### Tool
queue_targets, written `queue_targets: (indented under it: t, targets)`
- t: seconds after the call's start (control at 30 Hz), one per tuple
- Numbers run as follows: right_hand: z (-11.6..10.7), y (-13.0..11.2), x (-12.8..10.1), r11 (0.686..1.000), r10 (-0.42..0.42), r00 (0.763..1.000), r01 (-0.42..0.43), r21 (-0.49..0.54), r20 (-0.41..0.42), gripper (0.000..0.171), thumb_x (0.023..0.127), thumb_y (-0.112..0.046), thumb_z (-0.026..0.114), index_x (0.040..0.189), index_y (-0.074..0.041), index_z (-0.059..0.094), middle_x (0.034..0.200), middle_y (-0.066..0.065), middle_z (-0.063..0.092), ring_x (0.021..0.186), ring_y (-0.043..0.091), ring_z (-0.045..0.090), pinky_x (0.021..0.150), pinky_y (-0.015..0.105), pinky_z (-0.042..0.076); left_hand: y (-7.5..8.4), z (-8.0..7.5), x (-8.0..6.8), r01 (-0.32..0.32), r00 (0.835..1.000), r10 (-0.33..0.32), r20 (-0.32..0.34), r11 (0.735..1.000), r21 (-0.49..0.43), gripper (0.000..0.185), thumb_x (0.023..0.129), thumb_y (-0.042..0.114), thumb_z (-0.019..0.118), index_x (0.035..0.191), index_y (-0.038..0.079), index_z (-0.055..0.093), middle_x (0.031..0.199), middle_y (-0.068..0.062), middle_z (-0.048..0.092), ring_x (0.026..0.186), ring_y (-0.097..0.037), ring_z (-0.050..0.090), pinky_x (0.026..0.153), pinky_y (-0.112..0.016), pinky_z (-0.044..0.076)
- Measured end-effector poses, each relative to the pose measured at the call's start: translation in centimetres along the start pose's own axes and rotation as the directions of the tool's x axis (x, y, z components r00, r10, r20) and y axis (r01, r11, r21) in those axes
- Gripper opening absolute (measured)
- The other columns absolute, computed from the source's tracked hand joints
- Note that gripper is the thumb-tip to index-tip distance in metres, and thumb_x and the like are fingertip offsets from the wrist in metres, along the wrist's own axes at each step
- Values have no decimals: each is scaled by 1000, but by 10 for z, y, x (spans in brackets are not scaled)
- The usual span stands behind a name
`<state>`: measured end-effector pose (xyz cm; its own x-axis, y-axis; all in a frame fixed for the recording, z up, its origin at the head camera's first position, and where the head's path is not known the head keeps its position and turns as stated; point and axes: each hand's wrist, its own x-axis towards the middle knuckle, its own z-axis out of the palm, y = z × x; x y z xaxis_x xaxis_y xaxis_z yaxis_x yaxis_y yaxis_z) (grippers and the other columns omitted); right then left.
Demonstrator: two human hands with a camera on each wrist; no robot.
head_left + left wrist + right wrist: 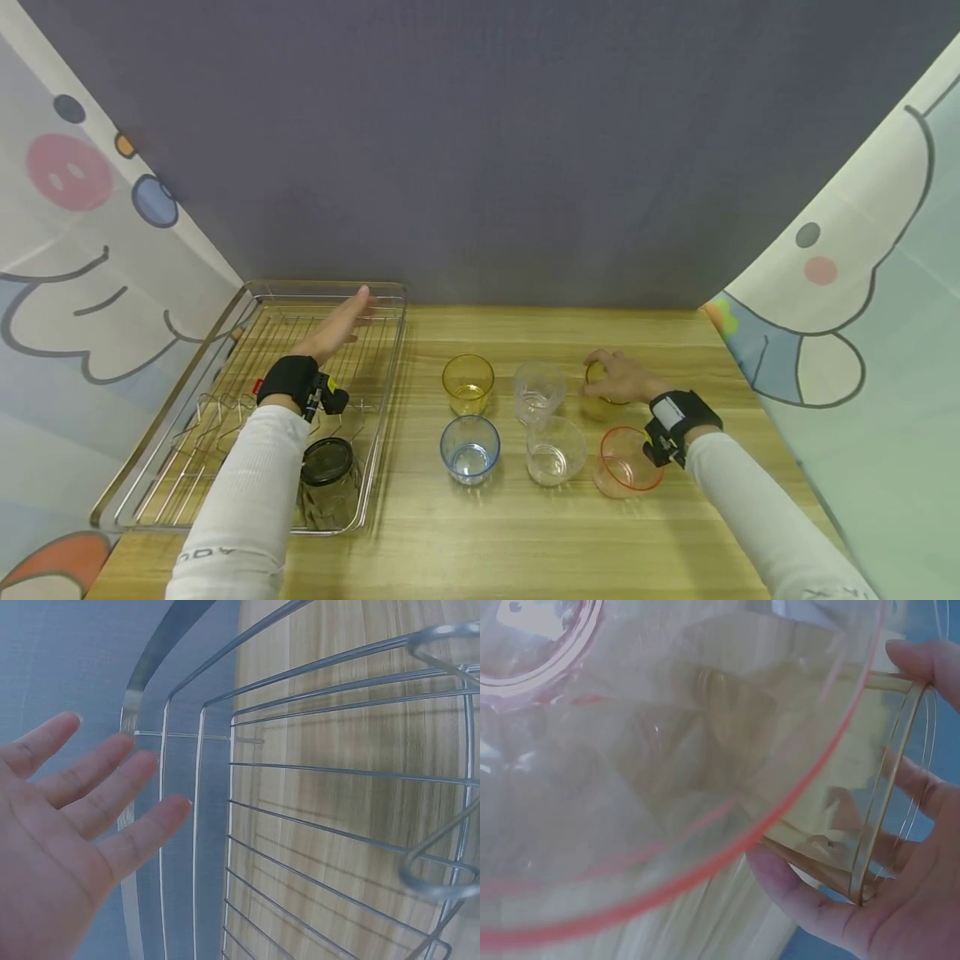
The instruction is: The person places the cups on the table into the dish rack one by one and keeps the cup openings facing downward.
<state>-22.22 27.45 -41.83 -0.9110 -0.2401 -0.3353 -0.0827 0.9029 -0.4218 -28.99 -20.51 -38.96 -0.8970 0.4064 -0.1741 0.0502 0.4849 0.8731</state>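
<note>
My right hand [621, 377] grips a yellow-tinted glass cup [832, 765] at the back right of the group. Its thumb and fingers curl around the rim in the right wrist view. Just in front stands a red-rimmed clear cup [628, 479], which covers much of that wrist view. My left hand [335, 331] hovers over the back of a wire rack [322, 776], palm bare and fingers spread, holding nothing. Beneath the left forearm, a glass jar with a black lid [327, 461] stands in the rack's front right corner.
Left of the right hand are another yellow cup [468, 385], two clear cups, one behind [539, 392] and one in front [555, 452], and a blue-rimmed cup [470, 450]. A grey panel [480, 167] closes off the back of the wooden table [525, 546].
</note>
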Motion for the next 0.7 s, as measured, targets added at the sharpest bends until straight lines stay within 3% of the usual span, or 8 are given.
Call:
queue_targets:
  t: [0.23, 0.47, 0.7]
  targets:
    - [1, 5, 2, 999, -7, 1000, 7, 36, -6, 65, 87, -42, 68, 137, -5, 50, 125, 29, 49, 114, 41, 53, 87, 51, 50, 4, -6, -3, -4, 1000, 4, -7, 1000, 11, 81, 101, 64, 9, 158, 6, 14, 161, -28, 17, 147, -51, 20, 115, -71, 18]
    - [-4, 10, 0, 988, -77, 996, 84, 131, -55, 60, 87, -31, 71, 133, 3, 53, 130, 27, 56, 117, 43, 53, 92, 51, 49, 16, -14, -2, -30, 1000, 30, 1, 999, 23, 82, 100, 65, 10, 159, 7, 9, 163, -26, 12, 149, -49, 15, 117, -70, 15]
    - [-17, 6, -4, 987, -68, 994, 80, 139, -86, 62, 88, -34, 68, 137, 0, 50, 132, 29, 54, 120, 44, 52, 93, 55, 49, 33, -9, 2, -54, 999, 54, 8, 998, 42, 79, 101, 66, 14, 160, 15, 8, 166, -18, 10, 153, -41, 11, 118, -68, 15]
